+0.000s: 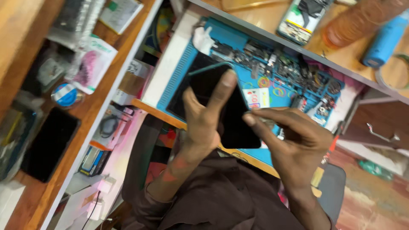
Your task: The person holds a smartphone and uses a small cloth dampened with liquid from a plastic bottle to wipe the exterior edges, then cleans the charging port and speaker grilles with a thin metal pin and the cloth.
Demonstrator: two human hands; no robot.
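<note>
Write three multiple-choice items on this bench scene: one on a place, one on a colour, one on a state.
1. Where does the black phone sit?
A. Over the work mat
B. On the floor
C. In a drawer

2. What colour is the work mat?
A. Red
B. Blue
C. White

3. How is the phone held?
A. Lying untouched
B. By one hand only
C. Between both hands

Answers:
A, the blue mat shows around it.
B, its rim and tray cells are blue.
C, the left hand has the phone in its grip and the right hand meets its edge.
</note>
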